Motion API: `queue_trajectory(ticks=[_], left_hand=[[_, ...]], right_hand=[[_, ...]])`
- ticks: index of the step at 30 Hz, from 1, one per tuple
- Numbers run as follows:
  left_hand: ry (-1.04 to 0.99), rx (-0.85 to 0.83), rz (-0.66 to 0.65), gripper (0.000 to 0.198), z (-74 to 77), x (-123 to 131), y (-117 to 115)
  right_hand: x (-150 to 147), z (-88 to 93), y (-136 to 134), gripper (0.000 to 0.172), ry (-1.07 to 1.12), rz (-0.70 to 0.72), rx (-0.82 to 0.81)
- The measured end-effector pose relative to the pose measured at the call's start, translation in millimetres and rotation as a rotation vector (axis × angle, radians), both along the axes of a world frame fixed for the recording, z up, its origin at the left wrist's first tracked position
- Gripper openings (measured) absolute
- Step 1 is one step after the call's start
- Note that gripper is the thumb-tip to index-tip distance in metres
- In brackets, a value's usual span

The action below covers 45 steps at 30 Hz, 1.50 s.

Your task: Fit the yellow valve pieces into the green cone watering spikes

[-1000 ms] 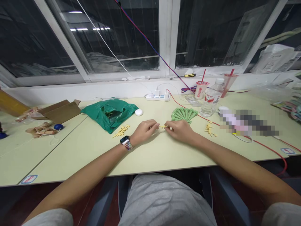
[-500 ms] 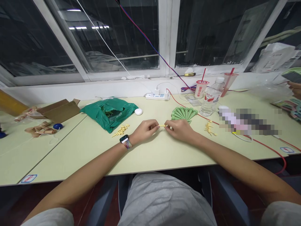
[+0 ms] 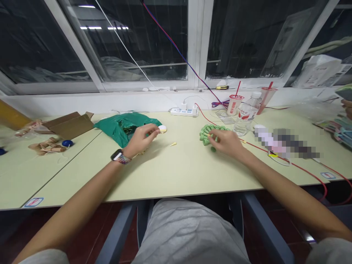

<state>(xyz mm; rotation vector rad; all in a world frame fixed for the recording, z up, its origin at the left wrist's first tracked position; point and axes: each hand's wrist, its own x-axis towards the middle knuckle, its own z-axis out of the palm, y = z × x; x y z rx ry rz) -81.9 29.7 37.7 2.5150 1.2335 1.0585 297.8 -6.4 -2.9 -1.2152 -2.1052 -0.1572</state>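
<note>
My left hand [image 3: 143, 138] is raised beside the green plastic bag [image 3: 110, 129], thumb and forefinger pinched on what looks like a small yellow peg [image 3: 163, 131]. A second small yellow peg [image 3: 173, 144] shows to the right of those fingertips; whether it lies on the table or is in the air, I cannot tell. My right hand [image 3: 227, 142] is over the front of a fan of green tapered pieces [image 3: 205, 132], fingers closed together. What they hold, if anything, is too small to make out. The left forearm and hand mostly hide the heap of yellow pegs.
Behind the green pieces stand a water bottle [image 3: 246, 114] and a cup with a straw [image 3: 234, 105]. A white power strip [image 3: 184, 111] lies by the wall. A red cable [image 3: 299, 168] crosses the right side. Cardboard [image 3: 70, 126] and wooden toy parts [image 3: 48, 147] are at left.
The hands, which met around a yellow peg, have moved apart. My left hand went left and up, my right hand right to the green pieces. A yellow peg now shows between them.
</note>
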Motion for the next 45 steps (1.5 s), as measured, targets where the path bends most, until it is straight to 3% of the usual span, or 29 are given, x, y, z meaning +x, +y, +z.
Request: queue_trajectory(ticks=[3,7,11,15,24,27,31,34,37,41,45], left_hand=[[0.122,-0.039,0.144,0.035,-3.1,-44,-9],[0.098,-0.127,0.329,0.038,-22.9,-83,-20],[0.174,-0.129,0.431,0.036,-34.1,-95,-15],[0.298,-0.112,0.368,0.036,-36.5,-93,-7],[0.275,-0.061,0.371,0.039,-43.8,-92,-9],[0.304,-0.087,0.422,0.040,-37.5,-90,-10],[0.348,0.020,0.496,0.034,-22.8,-68,-16],[0.303,-0.006,0.301,0.026,-15.8,-32,-20],[0.321,-0.062,0.124,0.025,-18.9,9,-14],[0.405,-0.078,0.040,0.022,-29.5,46,3],[0.344,-0.053,-0.035,0.018,-30.1,60,8]], right_hand=[[40,7.5,-13,0.023,0.004,-0.078,-0.048],[98,6.2,-28,0.027,0.017,-0.223,-0.240],[141,-7.4,-33,0.032,0.039,-0.356,-0.367],[153,-21.3,-36,0.034,0.013,-0.469,-0.407],[145,-25.4,-33,0.035,-0.088,-0.470,-0.409],[145,-21.8,-33,0.034,-0.094,-0.479,-0.427],[138,-11.5,-33,0.034,-0.068,-0.490,-0.387],[120,1.1,-31,0.031,-0.034,-0.434,-0.290],[92,16.9,-27,0.028,0.024,-0.330,-0.212],[45,36.6,-15,0.025,0.078,-0.135,-0.194],[-4,42.8,2,0.022,0.111,0.047,-0.264]])
